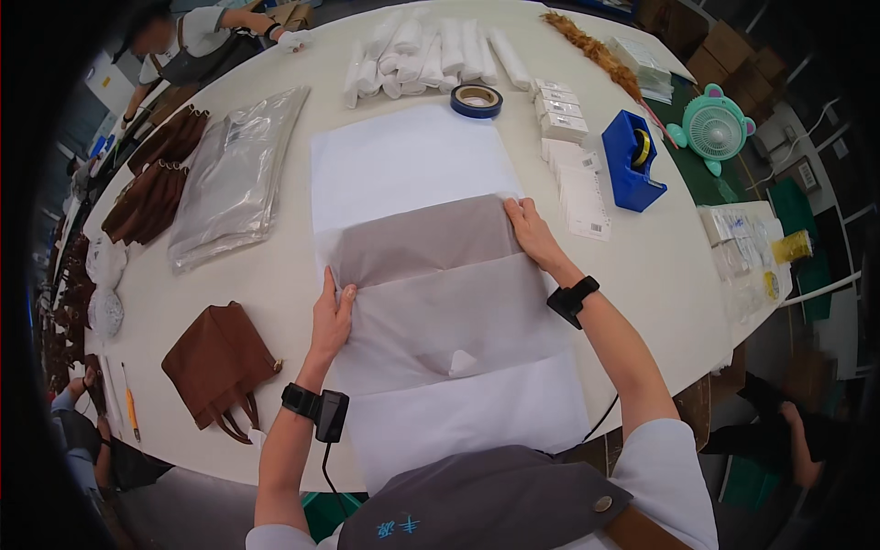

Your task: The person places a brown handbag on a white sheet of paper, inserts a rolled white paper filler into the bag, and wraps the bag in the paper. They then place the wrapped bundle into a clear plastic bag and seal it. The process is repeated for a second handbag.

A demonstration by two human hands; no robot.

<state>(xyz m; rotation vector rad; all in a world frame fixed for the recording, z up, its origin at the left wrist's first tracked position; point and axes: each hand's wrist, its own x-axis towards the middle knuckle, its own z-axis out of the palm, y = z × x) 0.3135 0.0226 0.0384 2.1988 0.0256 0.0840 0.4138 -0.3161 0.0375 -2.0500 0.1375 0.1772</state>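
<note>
A flat parcel in thin grey wrapping [440, 302], with a crease across its middle, lies before me on white paper sheets [412, 165]. My left hand [333, 316] holds its left edge, the thumb on top. At the upper right corner, my right hand [533, 230] grips the other side. A small white triangular patch [463, 362] shows near the parcel's lower edge. What the wrapping contains is hidden. To the left of my left hand, a brown handbag [216, 361] lies with its handles towards me.
Clear plastic bags [237, 179] and brown bags [148, 199] lie left. White rolls [419, 58] and blue tape [476, 101] are at the back. Right are labels [581, 196], a blue tape dispenser [629, 165] and a fan [715, 130]. A co-worker [199, 48] stands at back left.
</note>
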